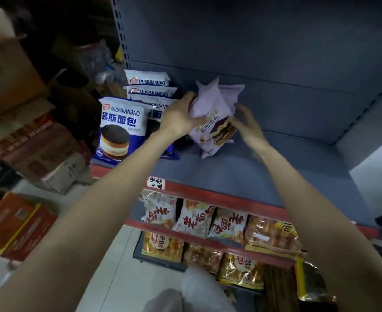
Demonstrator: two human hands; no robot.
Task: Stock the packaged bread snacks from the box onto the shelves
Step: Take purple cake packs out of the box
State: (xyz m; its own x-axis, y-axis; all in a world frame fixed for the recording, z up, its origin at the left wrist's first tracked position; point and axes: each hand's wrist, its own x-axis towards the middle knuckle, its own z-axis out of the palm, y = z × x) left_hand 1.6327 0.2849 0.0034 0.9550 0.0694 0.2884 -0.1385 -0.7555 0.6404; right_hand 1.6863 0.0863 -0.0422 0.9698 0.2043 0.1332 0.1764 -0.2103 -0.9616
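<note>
Two pale purple bread packs (210, 113) stand tilted on the grey upper shelf (242, 174). My left hand (181, 115) grips their left edge with curled fingers. At their right edge, my right hand (248, 124) touches the front pack with spread fingers. Left of them stand several blue-and-white bread packs (120, 129) in rows against the shelf's left end. The box is not in view.
The red-edged lower shelves hold orange and white snack bags (194, 219) and golden bread packs (273, 237). Stacked cardboard cartons (37, 149) fill the floor at left. A perforated upright (120, 32) marks the shelf's left side.
</note>
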